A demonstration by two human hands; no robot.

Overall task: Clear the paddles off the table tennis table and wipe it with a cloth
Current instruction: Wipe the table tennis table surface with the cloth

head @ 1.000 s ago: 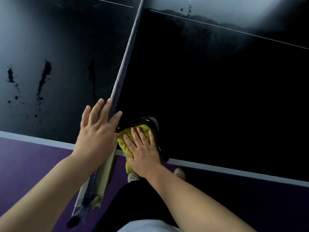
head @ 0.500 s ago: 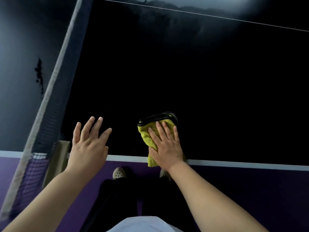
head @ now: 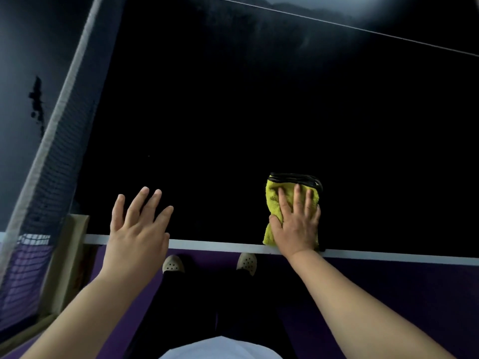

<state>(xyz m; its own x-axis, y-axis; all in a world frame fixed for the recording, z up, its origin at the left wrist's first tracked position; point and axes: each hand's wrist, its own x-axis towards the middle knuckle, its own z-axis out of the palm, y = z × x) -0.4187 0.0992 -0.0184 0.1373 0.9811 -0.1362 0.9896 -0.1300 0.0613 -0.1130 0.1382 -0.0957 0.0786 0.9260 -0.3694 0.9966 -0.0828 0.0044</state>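
1. Now the yellow cloth (head: 272, 200) lies flat under the right hand (head: 295, 226), and its straight fingers (head: 297, 198) press down on top of it.
2. The cloth sits on the dark table (head: 233, 125), right by the white edge line (head: 220, 246), well apart from the net (head: 51, 164).
3. The left hand (head: 137, 229) is held out over the edge with fingers spread wide, holding nothing.
4. The cloth is fuzzy and folded, with a black rim on its far side.

Your left hand (head: 137, 229) is held palm down at the near left, fingers straight and spread, forearm reaching in from the lower left. Your right hand (head: 295, 224) lies flat further right, fingers straight and close together, pressing down, arm extended.
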